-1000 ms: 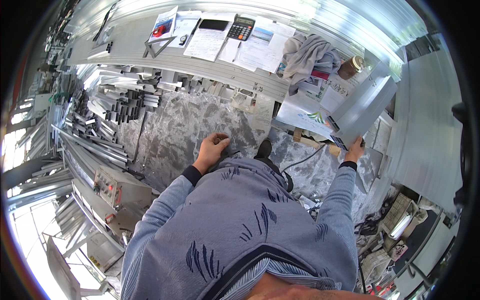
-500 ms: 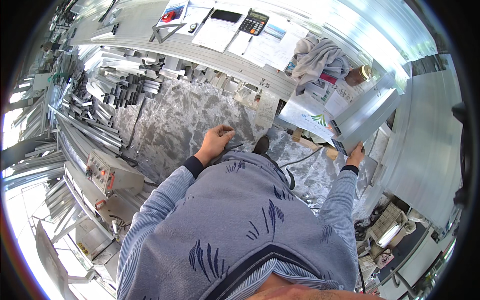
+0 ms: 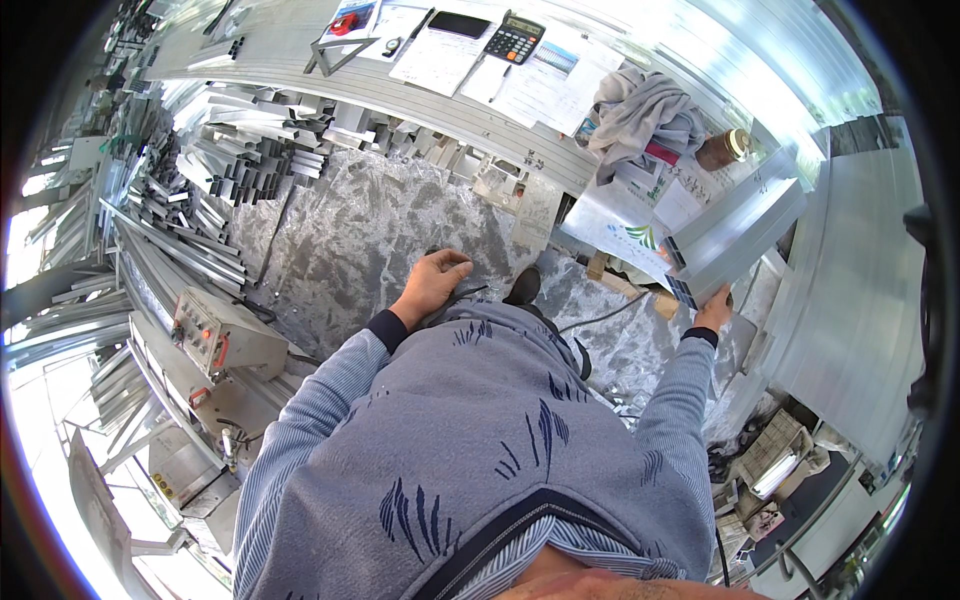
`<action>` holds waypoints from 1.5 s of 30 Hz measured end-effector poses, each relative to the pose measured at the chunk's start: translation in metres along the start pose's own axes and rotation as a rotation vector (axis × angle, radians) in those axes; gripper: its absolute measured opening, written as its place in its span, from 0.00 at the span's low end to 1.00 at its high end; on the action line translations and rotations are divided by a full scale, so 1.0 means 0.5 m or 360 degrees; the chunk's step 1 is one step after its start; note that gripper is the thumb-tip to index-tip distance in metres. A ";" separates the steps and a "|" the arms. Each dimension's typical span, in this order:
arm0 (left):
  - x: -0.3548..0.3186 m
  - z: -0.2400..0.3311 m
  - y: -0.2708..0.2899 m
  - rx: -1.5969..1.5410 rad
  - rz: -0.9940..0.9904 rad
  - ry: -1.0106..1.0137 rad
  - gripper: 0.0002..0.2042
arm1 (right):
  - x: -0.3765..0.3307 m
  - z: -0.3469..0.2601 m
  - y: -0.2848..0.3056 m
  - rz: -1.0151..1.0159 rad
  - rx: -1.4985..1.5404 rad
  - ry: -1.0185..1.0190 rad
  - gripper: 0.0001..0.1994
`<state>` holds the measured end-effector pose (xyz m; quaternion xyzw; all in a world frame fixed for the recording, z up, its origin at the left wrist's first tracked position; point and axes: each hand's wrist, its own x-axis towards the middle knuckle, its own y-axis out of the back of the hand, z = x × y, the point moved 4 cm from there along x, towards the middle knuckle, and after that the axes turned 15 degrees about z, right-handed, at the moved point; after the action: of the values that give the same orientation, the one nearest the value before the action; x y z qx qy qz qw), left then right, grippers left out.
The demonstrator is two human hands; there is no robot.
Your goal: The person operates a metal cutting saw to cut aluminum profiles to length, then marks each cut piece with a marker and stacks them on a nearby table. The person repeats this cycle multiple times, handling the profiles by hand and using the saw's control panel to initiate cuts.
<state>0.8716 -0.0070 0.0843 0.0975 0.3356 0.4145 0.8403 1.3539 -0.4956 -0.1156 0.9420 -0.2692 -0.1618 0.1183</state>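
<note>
The right hand (image 3: pixel 712 308) grips the near end of a long, pale metal profile (image 3: pixel 740 235), fingers closed around its lower corner; the profile runs up and away to the right, resting across the cluttered right side of the surface (image 3: pixel 300 50). The left hand (image 3: pixel 432 282) hangs loosely curled above the grey mottled floor (image 3: pixel 350 230), holding nothing that I can make out, just beside a dark shoe (image 3: pixel 522 287). Farther back on the surface lie a calculator (image 3: pixel 514 38), papers (image 3: pixel 440 55) and a crumpled grey cloth (image 3: pixel 645 115). Stacks of aluminium offcuts (image 3: pixel 230 160) sit to the left.
</note>
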 end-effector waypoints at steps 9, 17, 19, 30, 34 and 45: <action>-0.010 0.031 -0.037 0.0153 -0.0216 -0.0224 0.15 | 0.015 0.024 0.024 -0.0119 0.0072 -0.0297 0.22; 0.000 0.060 -0.056 0.0135 -0.0302 -0.0284 0.16 | -0.036 0.011 0.100 0.0021 0.0228 -0.0305 0.15; 0.004 0.080 -0.062 0.0101 -0.0312 -0.0407 0.16 | -0.045 0.012 0.151 0.0116 0.0204 -0.0308 0.18; 0.076 0.086 -0.098 -0.0048 -0.0461 -0.0337 0.15 | -0.171 0.105 0.485 0.0487 0.0172 -0.0383 0.17; 0.093 0.063 -0.089 -0.0061 -0.0552 -0.0269 0.16 | -0.260 0.179 0.572 0.0495 0.0107 -0.0486 0.16; 0.126 -0.081 -0.038 -0.0102 -0.0583 0.0018 0.15 | -0.525 0.228 0.720 0.0401 -0.0387 -0.0362 0.33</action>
<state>0.8846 0.0242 0.0151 0.0056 0.3392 0.2655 0.9025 0.9324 -0.6654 -0.0453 0.8553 -0.3749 -0.2824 0.2193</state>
